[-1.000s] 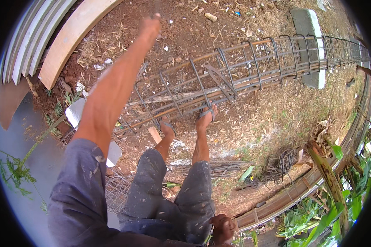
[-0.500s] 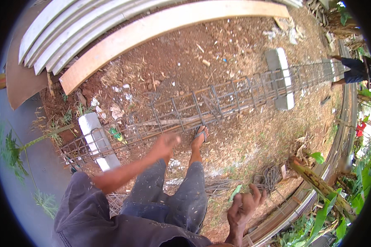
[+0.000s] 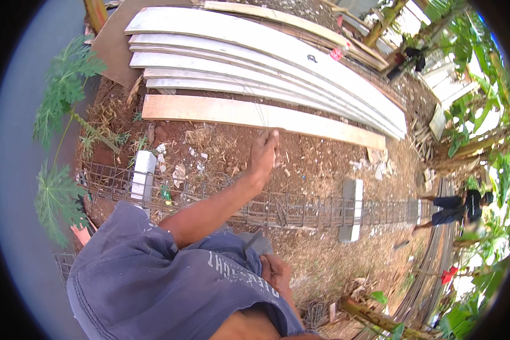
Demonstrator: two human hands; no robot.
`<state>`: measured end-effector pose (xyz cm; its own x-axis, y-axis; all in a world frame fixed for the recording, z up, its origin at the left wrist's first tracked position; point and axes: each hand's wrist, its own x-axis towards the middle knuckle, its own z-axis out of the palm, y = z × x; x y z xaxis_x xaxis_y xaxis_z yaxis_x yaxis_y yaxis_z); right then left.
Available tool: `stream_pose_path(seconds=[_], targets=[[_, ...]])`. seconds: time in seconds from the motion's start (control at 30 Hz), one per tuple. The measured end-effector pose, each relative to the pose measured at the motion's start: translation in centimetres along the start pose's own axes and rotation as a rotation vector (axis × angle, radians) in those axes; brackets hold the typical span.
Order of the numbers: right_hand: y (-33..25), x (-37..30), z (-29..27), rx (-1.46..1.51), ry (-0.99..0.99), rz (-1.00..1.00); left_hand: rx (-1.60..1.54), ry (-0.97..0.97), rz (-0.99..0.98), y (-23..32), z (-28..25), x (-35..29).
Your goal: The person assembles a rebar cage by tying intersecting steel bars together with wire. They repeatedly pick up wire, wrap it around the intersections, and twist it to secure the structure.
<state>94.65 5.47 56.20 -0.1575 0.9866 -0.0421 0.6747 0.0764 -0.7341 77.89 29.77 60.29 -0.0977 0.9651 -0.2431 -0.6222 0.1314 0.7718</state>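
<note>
The long rebar cage [image 3: 300,208] is rust-brown, a grid of dark rungs against reddish-brown soil [image 3: 317,164]. Two concrete blocks [image 3: 143,173] under it are pale grey-white. Behind lie curved sheets [image 3: 255,62] of off-white and one plank [image 3: 255,116] of light tan wood. The person's shirt [image 3: 153,283] is faded blue-grey with whitish lettering. Papaya leaves [image 3: 62,73] are bright green.

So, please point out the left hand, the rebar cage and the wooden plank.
left hand [image 3: 263,152], head view, back of hand.
rebar cage [image 3: 300,209], head view, middle section.
wooden plank [image 3: 232,112], head view, top face.
</note>
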Motion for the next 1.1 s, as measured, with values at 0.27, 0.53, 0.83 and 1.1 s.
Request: stream_pose_path(seconds=[0.27,0.53,0.83,1.1], targets=[[1.5,-0.6,-0.4,0.015,0.009,-0.167,-0.092,0.043,0.585,9.7,0.7,-0.1],[1.1,2.0,-2.5,0.089,-0.228,-0.149,0.196,0.087,0.831,11.7,0.5,-0.2],[-14.7,18.7,-14.0,0.325,0.288,-0.510,0.677,-0.420,0.743,7.6,3.4,-7.5],[-16.2,20.8,-13.2,0.683,0.278,-0.219,0.764,-0.460,0.923,8.1,1.6,-9.2]])
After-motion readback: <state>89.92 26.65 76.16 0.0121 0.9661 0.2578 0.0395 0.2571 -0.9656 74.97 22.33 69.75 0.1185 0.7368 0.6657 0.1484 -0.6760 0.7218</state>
